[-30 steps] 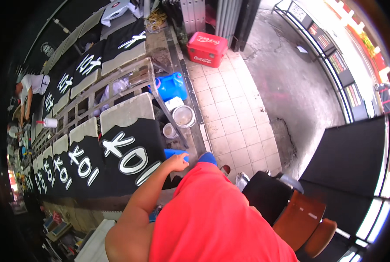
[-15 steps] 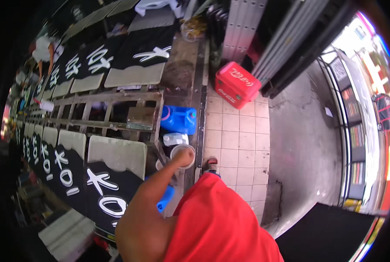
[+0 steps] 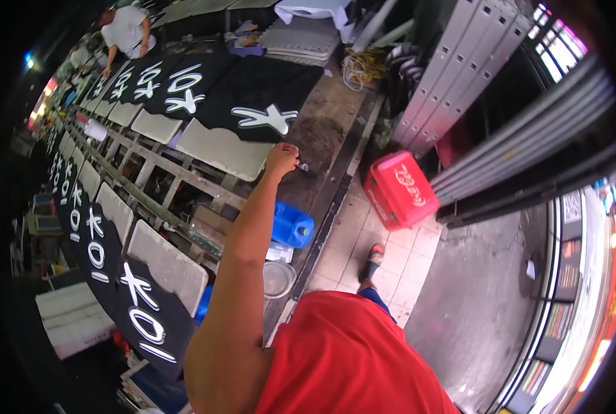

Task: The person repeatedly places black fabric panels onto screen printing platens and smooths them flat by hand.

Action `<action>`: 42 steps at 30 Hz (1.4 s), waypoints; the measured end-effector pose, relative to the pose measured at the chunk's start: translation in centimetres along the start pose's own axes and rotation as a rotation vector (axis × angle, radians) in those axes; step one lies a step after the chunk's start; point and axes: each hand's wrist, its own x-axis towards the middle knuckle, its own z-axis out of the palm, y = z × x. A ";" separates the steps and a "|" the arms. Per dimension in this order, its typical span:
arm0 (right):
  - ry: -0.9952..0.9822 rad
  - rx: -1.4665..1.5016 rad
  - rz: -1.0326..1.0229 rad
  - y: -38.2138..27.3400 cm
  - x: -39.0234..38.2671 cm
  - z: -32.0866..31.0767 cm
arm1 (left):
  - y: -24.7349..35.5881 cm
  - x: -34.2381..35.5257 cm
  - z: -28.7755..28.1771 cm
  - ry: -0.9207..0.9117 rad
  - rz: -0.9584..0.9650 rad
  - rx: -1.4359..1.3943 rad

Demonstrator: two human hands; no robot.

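My left arm reaches out across the middle of the picture. At its end my left hand point(image 3: 282, 161) is closed, with its fingers curled, beside the corner of a pale board point(image 3: 221, 146). A small whitish bit shows at the fingertips; what it is, or whether the hand grips it, is too small to make out. Over that board lies black cloth point(image 3: 214, 96) with white printed lettering. Below the hand, partly behind my forearm, stands a blue plastic jug point(image 3: 290, 224), with a clear container point(image 3: 280, 252) and a round pale tub point(image 3: 279, 279) nearby. My right hand is out of view.
A second row of boards with printed black cloth point(image 3: 145, 307) runs along the left, with a wooden rack point(image 3: 157, 164) between the rows. A red cooler box point(image 3: 401, 190) stands ahead on the tiles. Metal ladders point(image 3: 453, 69) lean behind it. Another person point(image 3: 127, 31) works at far left.
My left hand has risen from over the round tub to the corner of the far row's board. My view has turned and the body has stepped along the tiles.
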 end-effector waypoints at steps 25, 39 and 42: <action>-0.175 -0.626 -0.279 -60.3 20.8 -1.1 | 17.8 24.6 -5.6 0.301 0.194 1.170; -0.290 -0.546 -0.425 -76.0 19.2 9.9 | 41.6 24.3 6.2 -0.142 0.931 1.533; -0.531 -0.516 -0.533 -74.7 20.9 10.5 | 43.0 23.1 11.6 -0.118 1.064 1.676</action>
